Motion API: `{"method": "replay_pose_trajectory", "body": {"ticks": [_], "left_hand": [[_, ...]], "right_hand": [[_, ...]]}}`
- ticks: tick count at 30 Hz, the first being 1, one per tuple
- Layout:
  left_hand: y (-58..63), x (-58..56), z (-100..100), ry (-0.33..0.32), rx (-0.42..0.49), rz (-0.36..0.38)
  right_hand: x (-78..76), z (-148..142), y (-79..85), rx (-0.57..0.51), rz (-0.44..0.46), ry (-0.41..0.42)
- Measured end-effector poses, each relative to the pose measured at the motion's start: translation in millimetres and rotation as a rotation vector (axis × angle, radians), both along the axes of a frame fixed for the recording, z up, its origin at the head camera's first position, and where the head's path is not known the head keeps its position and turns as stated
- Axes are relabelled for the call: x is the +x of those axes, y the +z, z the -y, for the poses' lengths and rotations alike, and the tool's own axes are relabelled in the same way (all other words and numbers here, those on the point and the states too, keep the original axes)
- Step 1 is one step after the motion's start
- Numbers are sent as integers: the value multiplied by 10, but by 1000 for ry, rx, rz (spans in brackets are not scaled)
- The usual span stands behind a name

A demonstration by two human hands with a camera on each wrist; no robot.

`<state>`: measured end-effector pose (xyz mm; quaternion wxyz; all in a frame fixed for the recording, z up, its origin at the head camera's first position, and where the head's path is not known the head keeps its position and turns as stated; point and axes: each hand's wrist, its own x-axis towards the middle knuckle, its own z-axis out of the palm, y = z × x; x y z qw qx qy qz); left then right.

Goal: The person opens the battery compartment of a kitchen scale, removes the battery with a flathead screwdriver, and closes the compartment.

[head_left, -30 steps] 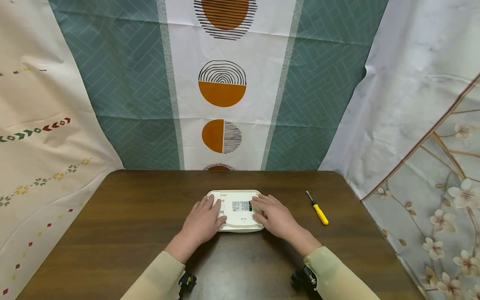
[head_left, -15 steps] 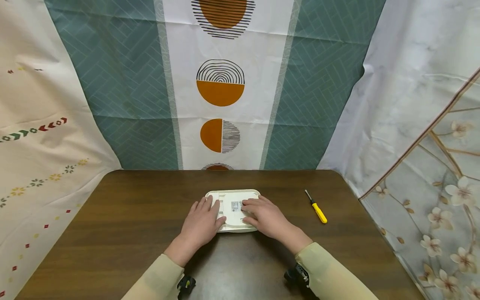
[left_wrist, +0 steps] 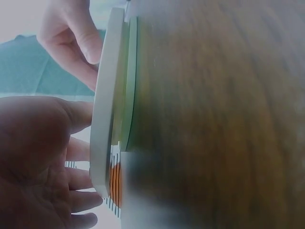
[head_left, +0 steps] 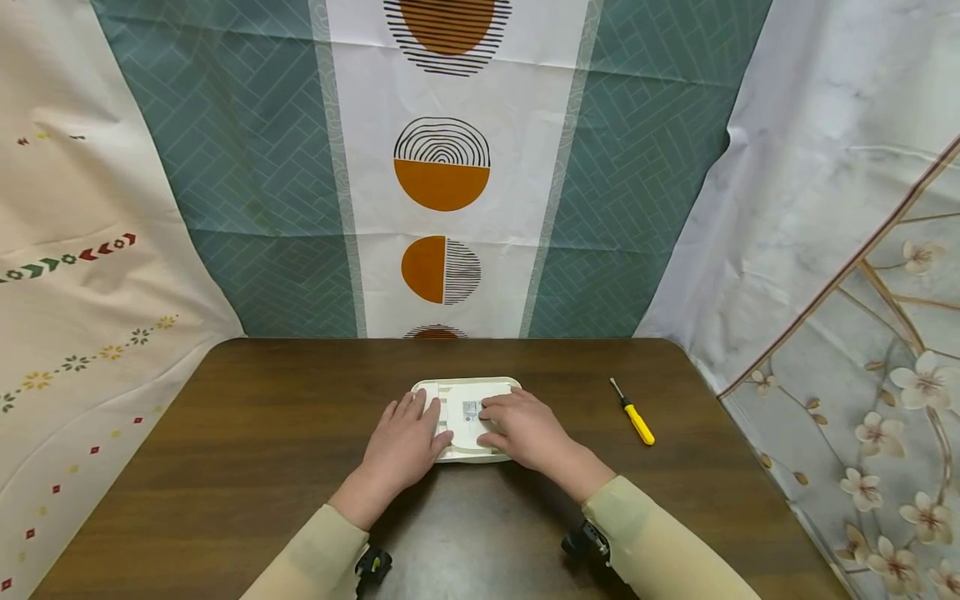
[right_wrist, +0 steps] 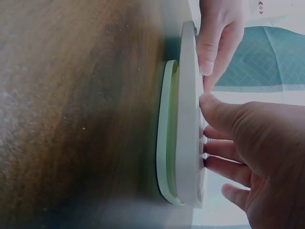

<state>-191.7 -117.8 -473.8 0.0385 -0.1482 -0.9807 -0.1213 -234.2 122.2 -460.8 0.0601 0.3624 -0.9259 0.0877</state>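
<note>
A pale rounded device, looking like a kitchen scale turned underside up (head_left: 471,388), lies on the table with a printed label in its middle. From the side, its white body (right_wrist: 188,119) sits over a thinner pale green plate (right_wrist: 167,129) against the wood. My left hand (head_left: 402,442) rests on the left end, fingers extended and thumb by the near edge. With its fingertips, my right hand (head_left: 525,429) touches the flat panel beside the label, covering the device's right part. The right fingers (right_wrist: 224,150) meet the underside at their tips, slightly bent and spread.
A screwdriver (head_left: 636,420) with a yellow handle lies to the right of the device. The brown wooden table (head_left: 300,375) ends at a patterned cloth backdrop (head_left: 442,317), and more cloth hangs at both sides.
My right hand has slid left across the device's underside, from its right edge to the label, covering part of it. The left hand has stayed in place.
</note>
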Motion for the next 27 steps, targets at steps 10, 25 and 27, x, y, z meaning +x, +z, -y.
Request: {"method": "replay_pose_trajectory", "body": {"ticks": [10, 25, 27], "left_hand": [[5, -6, -2, 2, 2, 10], [-5, -17, 7, 6, -9, 21], [-3, -17, 6, 4, -10, 18]], "right_hand": [[-59, 4, 9, -24, 26, -16], [-164, -104, -34, -124, 195, -39], [-166, -126, -52, -148, 207, -36]]}}
